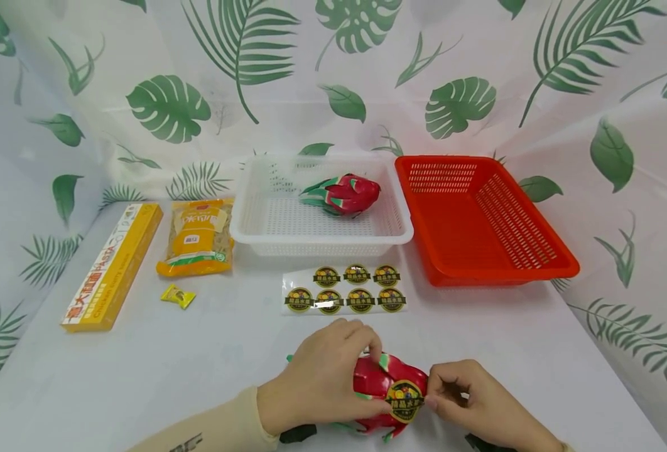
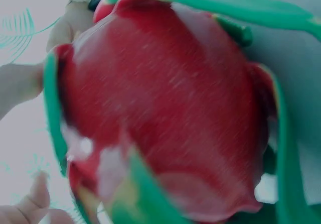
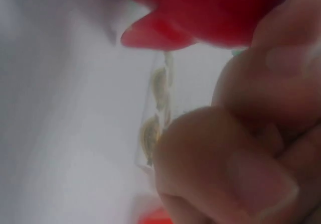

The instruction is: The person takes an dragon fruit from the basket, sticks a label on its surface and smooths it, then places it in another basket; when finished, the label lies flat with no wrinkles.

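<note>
A red dragon fruit (image 1: pixel 370 376) with green-tipped scales lies at the front of the table; its red skin (image 2: pixel 165 98) fills much of the left wrist view. Across it curls the left hand (image 1: pixel 325 376), gripping it with fingers at the far side and thumb at the near side. On the fruit's right part is a round black-and-gold sticker (image 1: pixel 404 402). The right hand (image 1: pixel 477 402) pinches the sticker's right edge between thumb and index finger. In the right wrist view the right hand's curled fingers (image 3: pixel 230 158) are close below the red fruit (image 3: pixel 210 13).
Behind the hands lies a sheet of round stickers (image 1: pixel 341 292). Farther back stand a white basket (image 1: pixel 322 240) holding another dragon fruit (image 1: pixel 352 196) and a red basket (image 1: pixel 497 274). At left are a pasta box (image 1: pixel 113 270), a yellow packet (image 1: pixel 198 238) and a small wrapped candy (image 1: pixel 178 295).
</note>
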Demonstrator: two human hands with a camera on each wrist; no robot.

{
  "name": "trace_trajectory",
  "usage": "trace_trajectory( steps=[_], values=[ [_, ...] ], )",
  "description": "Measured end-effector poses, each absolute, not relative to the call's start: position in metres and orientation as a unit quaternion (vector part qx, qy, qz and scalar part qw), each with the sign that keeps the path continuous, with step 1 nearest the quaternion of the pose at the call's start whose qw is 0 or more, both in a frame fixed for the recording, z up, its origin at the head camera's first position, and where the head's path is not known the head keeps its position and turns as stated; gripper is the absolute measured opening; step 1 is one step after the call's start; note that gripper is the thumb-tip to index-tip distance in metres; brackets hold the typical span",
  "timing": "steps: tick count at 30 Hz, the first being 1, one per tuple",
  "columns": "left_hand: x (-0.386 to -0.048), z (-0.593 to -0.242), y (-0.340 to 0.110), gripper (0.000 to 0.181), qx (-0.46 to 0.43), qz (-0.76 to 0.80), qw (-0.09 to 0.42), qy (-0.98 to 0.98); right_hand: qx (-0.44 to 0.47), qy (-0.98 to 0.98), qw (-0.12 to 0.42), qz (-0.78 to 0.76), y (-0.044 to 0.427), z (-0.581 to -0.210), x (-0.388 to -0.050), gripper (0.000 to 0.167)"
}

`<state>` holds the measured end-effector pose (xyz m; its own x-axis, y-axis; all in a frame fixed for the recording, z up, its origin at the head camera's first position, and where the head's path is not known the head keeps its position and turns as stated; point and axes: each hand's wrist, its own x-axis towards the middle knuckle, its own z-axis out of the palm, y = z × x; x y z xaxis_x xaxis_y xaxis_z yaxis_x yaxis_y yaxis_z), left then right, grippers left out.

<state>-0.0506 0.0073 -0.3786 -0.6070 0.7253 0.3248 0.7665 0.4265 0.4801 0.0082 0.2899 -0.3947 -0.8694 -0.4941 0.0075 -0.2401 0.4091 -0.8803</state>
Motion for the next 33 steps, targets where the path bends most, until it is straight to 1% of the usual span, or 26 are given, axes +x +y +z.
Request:
trace_trajectory(
  steps=[2,3,4,6,8,10,12,16,20,25,29,33],
  values=[
    [-0.052,-0.377,0.006,0.070,-0.439,-0.300,0.012,-0.847,-0.194,0.831,0.131,-0.505,0.293,-0.396,0.010,0.017],
    [-0.052,-0.376,0.005,0.077,-0.442,-0.299,-0.006,-0.846,-0.176,0.833,0.127,-0.509,0.295,-0.396,0.011,0.016],
    [-0.053,-0.376,0.005,0.080,-0.443,-0.299,-0.027,-0.845,-0.154,0.837,0.118,-0.511,0.296,-0.396,0.012,0.015],
    [-0.053,-0.375,0.003,0.079,-0.446,-0.296,-0.059,-0.843,-0.111,0.846,0.095,-0.513,0.300,-0.396,0.013,0.012],
    [-0.052,-0.375,0.002,0.075,-0.447,-0.291,-0.076,-0.843,-0.057,0.851,0.076,-0.517,0.303,-0.395,0.013,0.010],
    [-0.051,-0.374,0.001,0.077,-0.449,-0.282,-0.075,-0.845,-0.002,0.853,0.059,-0.519,0.307,-0.394,0.012,0.012],
    [-0.051,-0.373,0.000,0.078,-0.450,-0.270,-0.067,-0.848,0.044,0.851,0.040,-0.522,0.311,-0.392,0.009,0.020],
    [-0.050,-0.370,0.001,0.079,-0.454,-0.251,-0.054,-0.853,0.107,0.850,-0.004,-0.516,0.322,-0.390,0.004,0.030],
    [-0.049,-0.366,0.003,0.075,-0.453,-0.242,-0.055,-0.856,0.131,0.845,-0.031,-0.518,0.338,-0.389,-0.003,0.033],
    [-0.048,-0.362,0.005,0.076,-0.450,-0.218,-0.060,-0.864,0.125,0.799,-0.044,-0.586,0.359,-0.387,-0.019,0.028],
    [-0.047,-0.359,0.006,0.080,-0.451,-0.195,-0.061,-0.869,0.107,0.743,-0.047,-0.659,0.376,-0.385,-0.032,0.028],
    [-0.046,-0.358,0.006,0.079,-0.450,-0.190,-0.065,-0.870,0.119,0.700,-0.035,-0.703,0.389,-0.380,-0.045,0.027]
  ],
)
